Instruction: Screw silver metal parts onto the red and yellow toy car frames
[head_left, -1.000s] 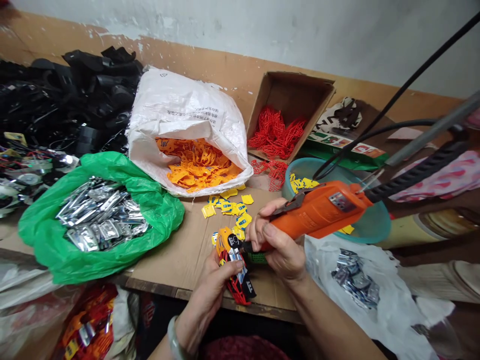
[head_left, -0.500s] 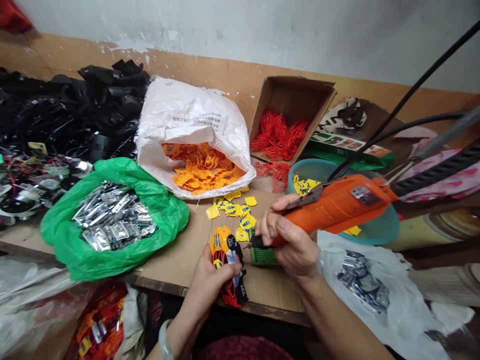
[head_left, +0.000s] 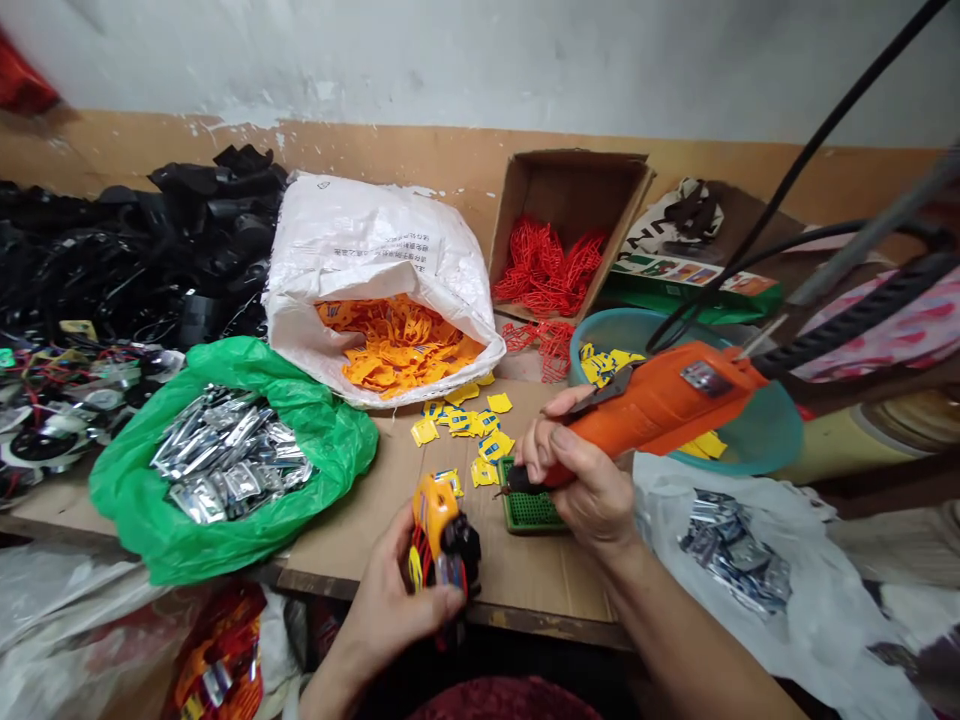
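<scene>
Near the front edge of the bench, my left hand (head_left: 394,590) grips an orange and black toy car body (head_left: 435,515) with red and yellow parts, its thumb pressed along the near side. My right hand (head_left: 581,475) is wrapped round an orange electric screwdriver (head_left: 660,400). The tool's dark tip points left, apart from the toy, over a small green basket (head_left: 536,515). Several yellow pieces (head_left: 491,445) with blue markings lie on the cardboard (head_left: 352,545) beyond my hands.
At left a green bag (head_left: 337,440) holds silvery parts; a white sack (head_left: 375,225) of orange pieces leans behind. A cardboard box (head_left: 637,190) of red frames and a teal basin (head_left: 776,440) stand right. A black cable (head_left: 832,140) hangs down. A white bag (head_left: 825,560) lies beside my right forearm.
My left hand has turned the toy car and moved it slightly left and down, away from the screwdriver tip. My right hand keeps its hold; the camera view has shifted a little.
</scene>
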